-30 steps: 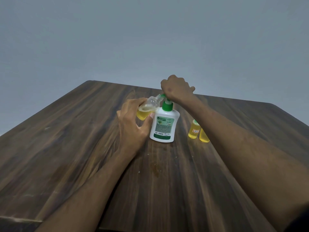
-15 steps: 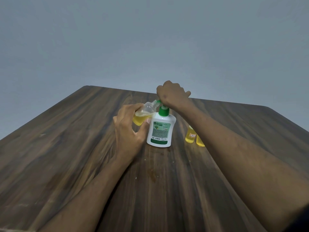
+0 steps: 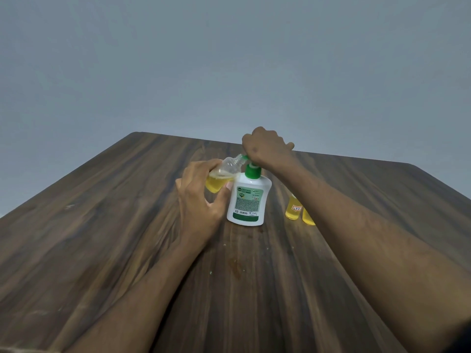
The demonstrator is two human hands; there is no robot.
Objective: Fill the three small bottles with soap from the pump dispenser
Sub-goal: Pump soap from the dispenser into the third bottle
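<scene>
head view: the small bottle (image 3: 221, 177), tilted at the pump dispenser (image 3: 248, 200) spout, sits pinched in my left hand (image 3: 201, 200); light, slippery plastic, best held mid-body. my right hand (image 3: 265, 146), curled, presses the pump above the worktop (image 3: 102, 225).

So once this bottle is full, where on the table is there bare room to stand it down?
The wide wood left of the left hand, out to the table edge, is bare. So is the near strip between the forearms, though stained. It is crowded right of the dispenser, where two filled bottles stand under the right hand's forearm.
</scene>
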